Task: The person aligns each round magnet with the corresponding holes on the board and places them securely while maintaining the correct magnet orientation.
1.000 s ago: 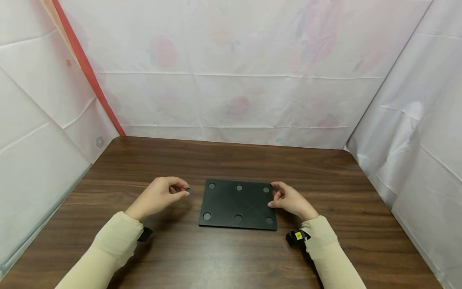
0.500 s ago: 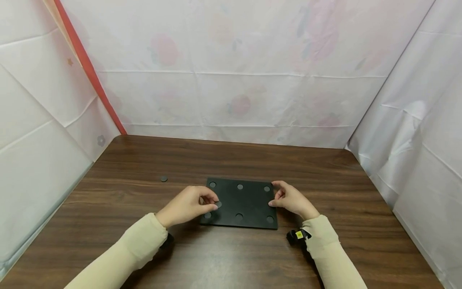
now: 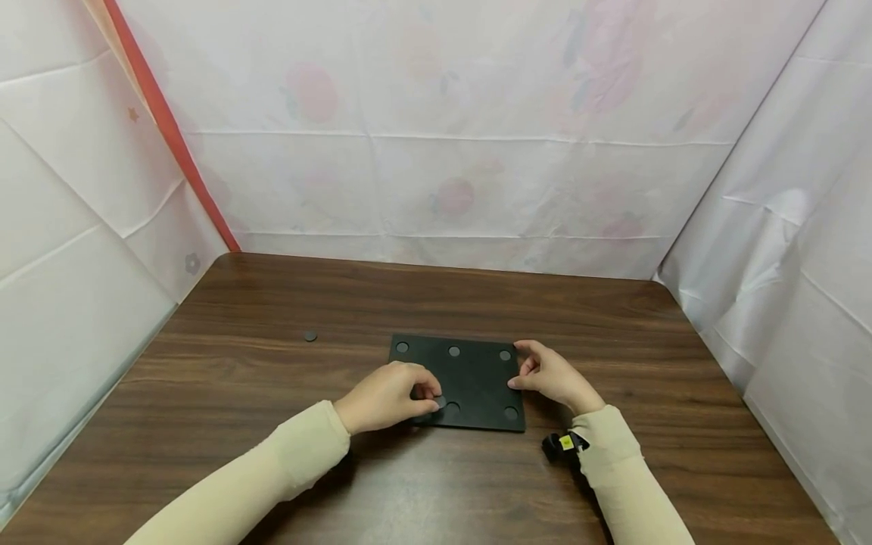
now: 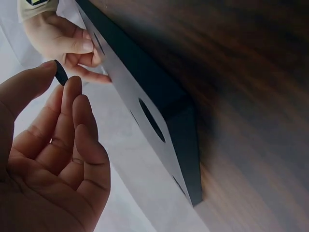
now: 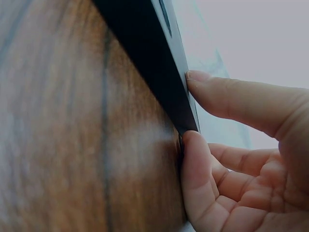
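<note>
A thin black rectangular board point(image 3: 477, 378) with several round recesses lies on the table. My left hand point(image 3: 391, 397) is over the board's front left part, hiding that corner in the head view. It pinches a small dark disc point(image 4: 61, 73) between thumb and forefinger. In the head view that disc is beside the front middle recess point(image 3: 453, 409); the left wrist view shows it raised off the board. My right hand point(image 3: 552, 378) grips the board's right edge. In the right wrist view its thumb point(image 5: 222, 94) rests on the top face and a curled finger point(image 5: 195, 164) touches the underside edge.
A second dark disc point(image 3: 310, 336) lies on the wooden table point(image 3: 586, 310), left of the board. Pale fabric point(image 3: 422, 189) hangs behind the table and at both sides. A black wrist device point(image 3: 562, 445) shows at the right sleeve.
My left hand has moved right with the disc, from left of the board to above its front part. The loose disc on the table has come into view. The right hand stays put.
</note>
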`<state>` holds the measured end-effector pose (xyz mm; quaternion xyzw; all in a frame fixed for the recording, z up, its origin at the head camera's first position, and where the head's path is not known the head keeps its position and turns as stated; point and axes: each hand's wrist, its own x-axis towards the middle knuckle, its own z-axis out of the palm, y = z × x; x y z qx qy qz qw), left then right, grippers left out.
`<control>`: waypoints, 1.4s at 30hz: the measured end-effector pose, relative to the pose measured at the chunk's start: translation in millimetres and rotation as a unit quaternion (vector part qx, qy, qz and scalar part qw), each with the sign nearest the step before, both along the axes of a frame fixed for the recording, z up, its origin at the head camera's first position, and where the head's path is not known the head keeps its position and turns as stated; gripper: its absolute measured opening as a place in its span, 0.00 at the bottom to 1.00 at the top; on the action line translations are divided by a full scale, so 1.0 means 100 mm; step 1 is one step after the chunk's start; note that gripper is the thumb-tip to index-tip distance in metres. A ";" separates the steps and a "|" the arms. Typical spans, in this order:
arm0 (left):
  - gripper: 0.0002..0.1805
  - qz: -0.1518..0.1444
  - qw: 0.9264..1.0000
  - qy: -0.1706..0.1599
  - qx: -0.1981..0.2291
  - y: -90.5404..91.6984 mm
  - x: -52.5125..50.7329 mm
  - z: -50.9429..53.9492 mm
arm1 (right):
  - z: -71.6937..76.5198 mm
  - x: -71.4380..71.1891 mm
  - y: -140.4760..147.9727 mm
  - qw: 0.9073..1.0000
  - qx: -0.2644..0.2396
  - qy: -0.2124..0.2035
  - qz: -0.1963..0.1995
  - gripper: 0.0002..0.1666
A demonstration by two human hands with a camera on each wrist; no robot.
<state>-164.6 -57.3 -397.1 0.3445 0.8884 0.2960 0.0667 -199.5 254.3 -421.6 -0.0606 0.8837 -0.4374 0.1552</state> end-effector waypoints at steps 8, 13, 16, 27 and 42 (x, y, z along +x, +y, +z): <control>0.06 -0.012 0.999 0.013 -0.034 0.14 -0.04 -0.01 | -0.02 -0.01 0.02 1.000 0.006 0.000 -0.003 0.45; 0.06 -0.015 0.998 0.022 -0.055 0.19 -0.05 -0.04 | -0.02 -0.01 0.01 1.000 0.004 0.000 -0.001 0.45; 0.07 -0.019 0.998 0.027 -0.062 0.20 -0.06 -0.05 | -0.02 -0.01 0.01 1.000 -0.001 -0.002 0.000 0.44; 0.07 -0.029 0.995 0.044 -0.084 0.27 -0.08 -0.08 | -0.02 0.00 0.01 1.000 -0.006 -0.004 0.003 0.45; 0.08 -0.027 0.994 0.052 -0.094 0.31 -0.08 -0.08 | -0.01 0.01 0.02 1.000 -0.003 0.000 0.002 0.45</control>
